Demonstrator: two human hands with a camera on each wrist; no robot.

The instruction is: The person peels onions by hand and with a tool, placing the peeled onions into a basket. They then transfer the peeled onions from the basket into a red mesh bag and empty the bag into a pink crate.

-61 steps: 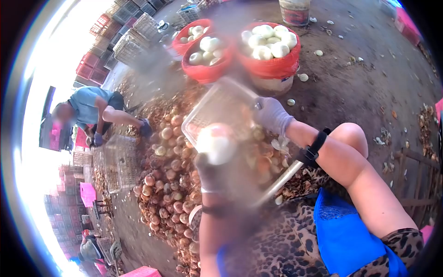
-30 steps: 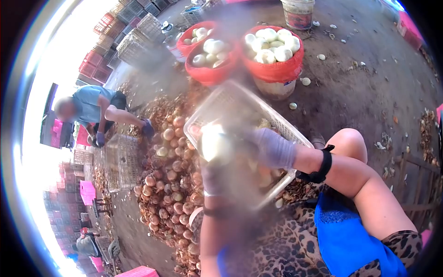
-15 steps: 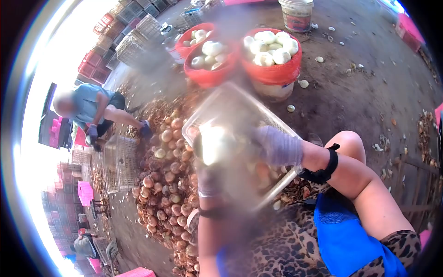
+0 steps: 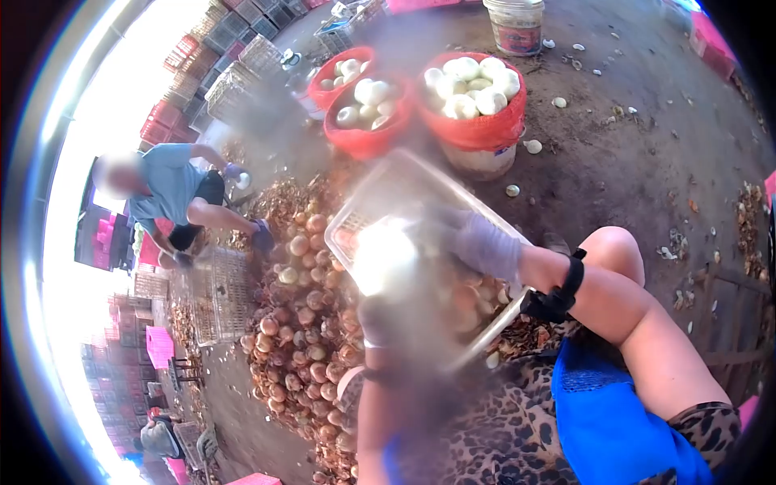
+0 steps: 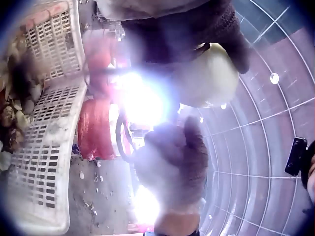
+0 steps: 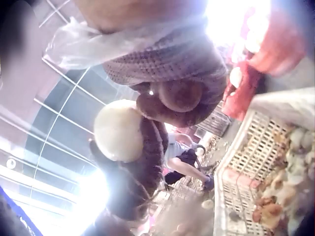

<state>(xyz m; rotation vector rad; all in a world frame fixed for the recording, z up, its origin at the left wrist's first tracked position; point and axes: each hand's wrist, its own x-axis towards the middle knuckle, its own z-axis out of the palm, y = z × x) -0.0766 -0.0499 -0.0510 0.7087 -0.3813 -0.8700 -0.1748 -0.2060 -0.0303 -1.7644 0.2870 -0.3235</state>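
L hand (image 4: pixel 378 314), gloved, is clamped round a peeled white onion (image 4: pixel 386 257). The left wrist view shows its fingers curled about it, held up over a white plastic crate (image 4: pixel 420 174) tilted in front of the lap. R hand (image 4: pixel 478 238), also gloved, sits just beside the onion w/ fingers curled. Can't tell if it pinches the onion or anything else, since glare and a smear across the head view blot out that spot.

The crate lies between the hands and the buckets, and the R forearm crosses its near rim. A black wrist strap (image 4: pixel 558 297) sits on that forearm. Part-skinned onions (image 6: pixel 275 196) lie in the crate.

- Beyond the crate: three red-lined buckets (image 4: pixel 475 89) heaped w/ peeled onions, and a white bucket (image 4: pixel 515 24) farther back.
- Stray peeled onions (image 4: pixel 531 146) on the dirt ground (image 4: pixel 647 162) near the buckets.
- L of the crate: a pile of unpeeled onions (image 4: pixel 299 323) w/ loose skins round it.
- Far side of the pile: a second person (image 4: pixel 174 194) in a blue shirt, bent over by a wire crate (image 4: pixel 218 295).
- Stacked crates (image 4: pixel 194 65) behind, washed out by sun.
- Near edge: bare knee (image 4: pixel 614 250) R of the crate, leopard-print garment (image 4: pixel 501 428), blue cloth (image 4: pixel 598 412).
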